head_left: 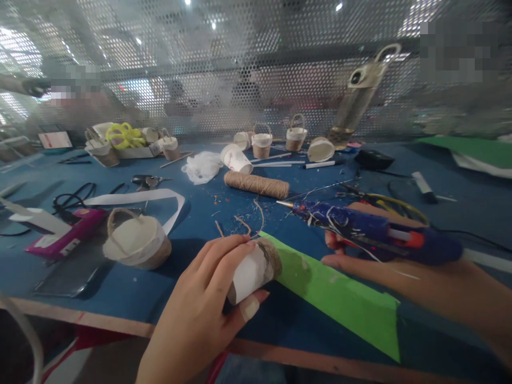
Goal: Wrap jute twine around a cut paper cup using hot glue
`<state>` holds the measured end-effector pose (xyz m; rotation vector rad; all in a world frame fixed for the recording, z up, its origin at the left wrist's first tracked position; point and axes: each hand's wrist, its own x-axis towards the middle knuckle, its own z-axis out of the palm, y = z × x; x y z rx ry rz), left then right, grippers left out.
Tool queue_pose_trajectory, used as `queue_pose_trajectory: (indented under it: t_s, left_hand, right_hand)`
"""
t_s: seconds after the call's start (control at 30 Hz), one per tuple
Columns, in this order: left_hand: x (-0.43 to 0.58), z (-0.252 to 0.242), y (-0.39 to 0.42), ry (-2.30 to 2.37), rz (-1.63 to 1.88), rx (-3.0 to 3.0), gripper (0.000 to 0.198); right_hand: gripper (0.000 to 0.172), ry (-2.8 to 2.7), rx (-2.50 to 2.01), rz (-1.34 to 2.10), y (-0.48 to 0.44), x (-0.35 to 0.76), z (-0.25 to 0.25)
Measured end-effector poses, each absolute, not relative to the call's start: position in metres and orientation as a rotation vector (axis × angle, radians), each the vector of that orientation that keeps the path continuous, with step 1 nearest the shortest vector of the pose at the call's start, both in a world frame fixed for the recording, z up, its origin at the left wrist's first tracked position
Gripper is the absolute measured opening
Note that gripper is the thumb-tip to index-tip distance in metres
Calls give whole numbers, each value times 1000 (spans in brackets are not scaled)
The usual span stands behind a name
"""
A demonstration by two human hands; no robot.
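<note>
My left hand (212, 288) is wrapped round a white paper cup (250, 273) lying on its side, with brown twine wound about the end away from my palm. Loose twine ends (242, 223) stick out beyond my fingers. In my right hand (352, 256) is a blue hot glue gun (348, 221), its metal nozzle pointing left above the table. A green paper strip (340, 304) lies beneath the cup and the glue gun. Farther back sits a roll of brown twine (256, 184). To the left stands a small twine-wrapped basket (138, 242) with a handle and white trim.
At left are a purple power strip (66, 232), a phone (74, 274) and white ribbon (140, 197). Several little baskets, a white cup (237, 159) and yellow scissors (126, 135) line the back. A tall bottle (354, 101) leans by the perforated metal screen (248, 64). Cables lie at right.
</note>
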<state>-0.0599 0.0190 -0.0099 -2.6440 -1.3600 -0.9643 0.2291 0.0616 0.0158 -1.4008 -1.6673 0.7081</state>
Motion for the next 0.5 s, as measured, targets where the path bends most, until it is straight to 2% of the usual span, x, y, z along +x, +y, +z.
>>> queue_pose_trajectory:
  t_s: [0.1,0.27,0.5]
  left_hand:
    - [-61,-9,20,-1349,-968,-2645,48]
    - [-61,-9,19,-1351,-969,-2653,49]
    - [-60,-9,18,-1346,-971,-2655,47]
  right_hand:
    - [31,-1776,-1337,820,63,227,22]
    - [31,-1787,-1309,805,66,231,23]
    - [18,-1876,-1252,711,66,231,22]
